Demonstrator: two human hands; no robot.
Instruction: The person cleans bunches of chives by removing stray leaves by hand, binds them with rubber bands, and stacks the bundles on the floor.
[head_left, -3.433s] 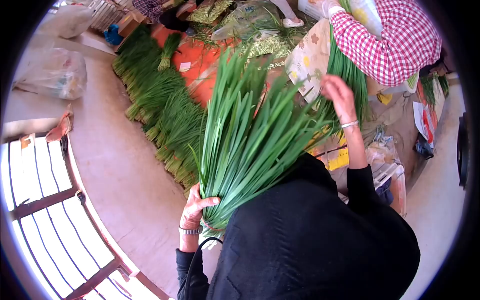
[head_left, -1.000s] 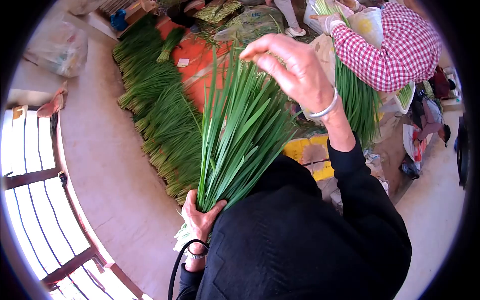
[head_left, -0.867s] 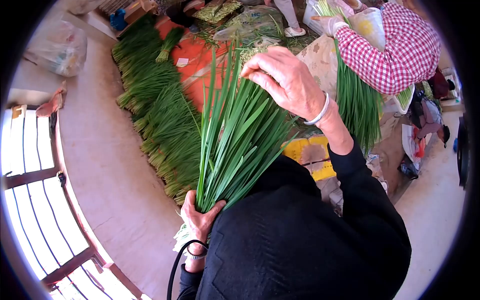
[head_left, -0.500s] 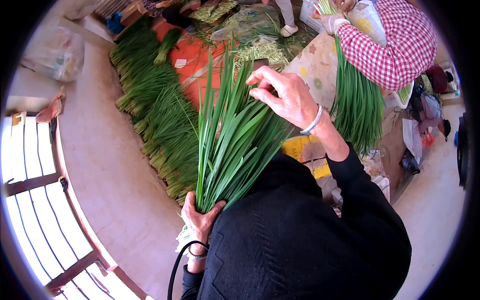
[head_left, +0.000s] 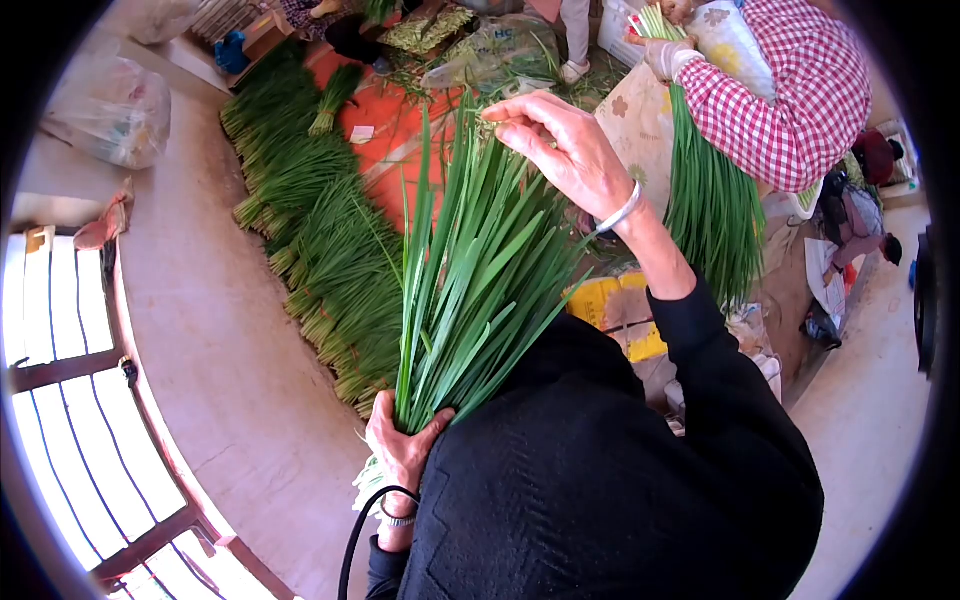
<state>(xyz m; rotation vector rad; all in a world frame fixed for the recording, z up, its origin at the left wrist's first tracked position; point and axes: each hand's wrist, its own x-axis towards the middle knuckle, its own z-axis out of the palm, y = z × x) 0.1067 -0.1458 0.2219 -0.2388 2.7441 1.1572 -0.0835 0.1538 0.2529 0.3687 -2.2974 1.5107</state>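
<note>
At far left we had a barred window (head_left: 95, 440) glaring white, with a clear plastic bag (head_left: 125, 110) above it. Next came the laid-out chive bundles (head_left: 330, 260), a long slanting row, stem ends toward the left! An orange sheet (head_left: 390, 150) spread beside them, a pale paper slip (head_left: 362, 134) on top.

Then we reached the action: the left hand (head_left: 402, 452), metal watch (head_left: 398, 520) at its wrist, clamped around the lower part of a bunch of chives (head_left: 465, 290). That bunch stood against the front of the black top (head_left: 600, 480), leaves fanning upward, pale stem ends poking out below the grip.

Over at the leaf tips, there was the right hand (head_left: 572, 150), silver bracelet (head_left: 622, 208) on its wrist, fingers curled toward the thumb; whether they pinched a blade, we couldn't tell.

Furthest right, a co-worker's gloved hand (head_left: 668, 57), below a checked sleeve (head_left: 735, 120), held another bunch (head_left: 712, 210), leaves hanging down.
</note>
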